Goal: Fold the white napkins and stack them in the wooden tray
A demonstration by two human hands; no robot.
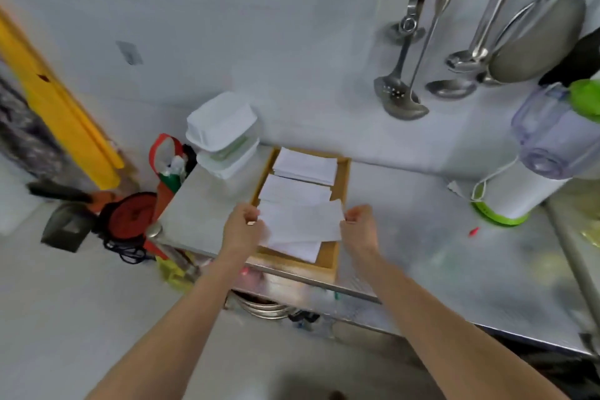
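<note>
head view: two hands hold a white napkin over the wooden tray.

the left hand (pixel 244 221) pinches the left end of the napkin (pixel 302 221) and the right hand (pixel 358 221) pinches the right end, fingers curled on the paper. the napkin hangs flat just above the wooden tray (pixel 342 178) on the metal table (pixel 406 204). two folded napkins (pixel 305 167) already lie farther back in the tray, and more white paper lies under the held one. i think the step is laying this napkin down. to do it well, keep both ends level, line the edges up with the pile below, and let go softly so nothing slides.
</note>
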